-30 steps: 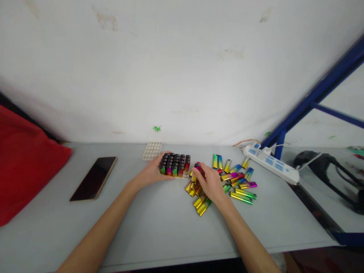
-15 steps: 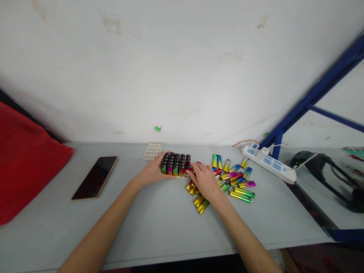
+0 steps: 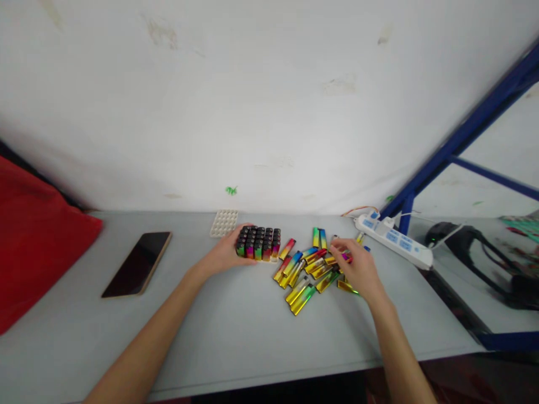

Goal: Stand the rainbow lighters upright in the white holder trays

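Observation:
My left hand (image 3: 227, 250) is wrapped round the left side of a pale tray (image 3: 273, 260). Packed upright in rows in that tray are several lighters (image 3: 259, 241) with black tops and shiny, many-coloured bodies. Over the right part of a loose heap of lighters (image 3: 314, 266) is my right hand (image 3: 356, 266), its fingers pointing left and slightly apart. Its fingertips are close to or touching lighters there, and a magenta one (image 3: 347, 257) shows under the hand. No lighter is plainly lifted in it. The palm hides part of the heap.
Another pale tray with round hollows (image 3: 224, 223) lies near the wall. On the left are a phone (image 3: 137, 265) and a red bag-like item (image 3: 42, 241). A white power strip (image 3: 396, 242), a blue metal frame (image 3: 433, 174) and a black strapped device (image 3: 475, 261) stand at the right.
My right hand has moved right, from the tray's right edge to the heap's right side. A lighter it was at beside the tray is no longer in its fingers. My left hand stays on the tray.

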A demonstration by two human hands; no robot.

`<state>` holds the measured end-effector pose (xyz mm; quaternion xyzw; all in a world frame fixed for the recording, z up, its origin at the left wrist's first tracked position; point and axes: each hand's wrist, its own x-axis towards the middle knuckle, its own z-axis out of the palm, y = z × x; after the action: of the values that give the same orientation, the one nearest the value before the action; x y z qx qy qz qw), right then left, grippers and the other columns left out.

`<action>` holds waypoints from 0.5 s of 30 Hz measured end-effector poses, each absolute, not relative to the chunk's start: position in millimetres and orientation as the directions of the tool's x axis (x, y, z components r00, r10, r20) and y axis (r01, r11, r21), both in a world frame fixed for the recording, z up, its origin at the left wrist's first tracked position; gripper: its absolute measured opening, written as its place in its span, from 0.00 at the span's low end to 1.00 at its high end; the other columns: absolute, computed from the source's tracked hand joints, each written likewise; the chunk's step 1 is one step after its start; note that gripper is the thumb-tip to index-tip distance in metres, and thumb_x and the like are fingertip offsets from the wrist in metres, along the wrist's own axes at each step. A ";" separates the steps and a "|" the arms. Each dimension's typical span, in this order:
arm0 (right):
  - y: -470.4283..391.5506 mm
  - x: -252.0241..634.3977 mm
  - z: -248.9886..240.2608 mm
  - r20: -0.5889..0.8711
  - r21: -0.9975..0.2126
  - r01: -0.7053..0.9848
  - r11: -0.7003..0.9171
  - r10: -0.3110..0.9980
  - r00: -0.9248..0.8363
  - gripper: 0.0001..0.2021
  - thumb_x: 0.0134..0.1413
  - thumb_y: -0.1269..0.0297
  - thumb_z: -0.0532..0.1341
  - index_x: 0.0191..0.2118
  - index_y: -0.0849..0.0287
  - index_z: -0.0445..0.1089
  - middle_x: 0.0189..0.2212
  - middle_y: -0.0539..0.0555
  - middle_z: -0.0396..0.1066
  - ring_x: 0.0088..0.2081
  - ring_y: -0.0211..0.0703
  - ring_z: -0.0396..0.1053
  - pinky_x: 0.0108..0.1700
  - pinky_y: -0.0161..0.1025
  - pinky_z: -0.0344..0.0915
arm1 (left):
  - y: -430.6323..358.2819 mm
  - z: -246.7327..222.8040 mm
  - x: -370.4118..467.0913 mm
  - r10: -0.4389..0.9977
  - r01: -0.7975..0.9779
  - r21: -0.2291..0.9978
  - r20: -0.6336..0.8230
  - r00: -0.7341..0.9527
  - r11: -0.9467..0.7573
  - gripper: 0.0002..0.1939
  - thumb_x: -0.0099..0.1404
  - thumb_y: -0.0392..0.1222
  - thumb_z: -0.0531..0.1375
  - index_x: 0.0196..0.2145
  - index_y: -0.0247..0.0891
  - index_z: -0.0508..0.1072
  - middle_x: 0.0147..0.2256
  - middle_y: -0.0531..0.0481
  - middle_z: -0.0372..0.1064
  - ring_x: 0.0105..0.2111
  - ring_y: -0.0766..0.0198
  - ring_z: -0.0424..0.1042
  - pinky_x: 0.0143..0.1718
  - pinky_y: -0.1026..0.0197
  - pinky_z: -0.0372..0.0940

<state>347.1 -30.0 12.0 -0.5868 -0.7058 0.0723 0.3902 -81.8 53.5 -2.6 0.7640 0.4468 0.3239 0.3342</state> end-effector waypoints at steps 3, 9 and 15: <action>-35.5 357.3 5.1 0.431 -0.519 0.772 0.366 0.893 -0.133 0.16 0.82 0.49 0.65 0.56 0.52 0.87 0.55 0.65 0.87 0.58 0.65 0.85 0.65 0.62 0.81 | 53.8 -2.4 -81.5 0.903 0.473 0.800 0.187 0.387 -0.369 0.58 0.52 0.57 0.86 0.76 0.42 0.73 0.70 0.38 0.83 0.70 0.32 0.81 0.76 0.37 0.74; -20.8 319.8 5.5 0.362 -0.470 0.706 0.530 0.845 -0.393 0.15 0.79 0.66 0.70 0.64 0.49 0.87 0.65 0.64 0.86 0.67 0.64 0.83 0.73 0.67 0.78 | 53.4 0.2 -81.4 0.901 0.492 0.785 0.187 0.391 -0.376 0.58 0.53 0.57 0.86 0.76 0.42 0.73 0.69 0.40 0.84 0.70 0.31 0.82 0.75 0.38 0.76; 17.7 279.7 33.7 0.115 -0.496 0.649 0.576 0.785 -0.609 0.15 0.69 0.77 0.75 0.53 0.52 0.89 0.56 0.60 0.90 0.58 0.58 0.87 0.68 0.56 0.79 | 52.7 -0.6 -80.7 0.901 0.483 0.787 0.207 0.380 -0.384 0.57 0.52 0.57 0.86 0.75 0.40 0.75 0.69 0.39 0.83 0.70 0.34 0.82 0.76 0.40 0.75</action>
<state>279.7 17.7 33.7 -0.4110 -0.8725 0.2074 0.1637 -80.7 52.7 -0.6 0.7658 0.4518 0.3251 0.3221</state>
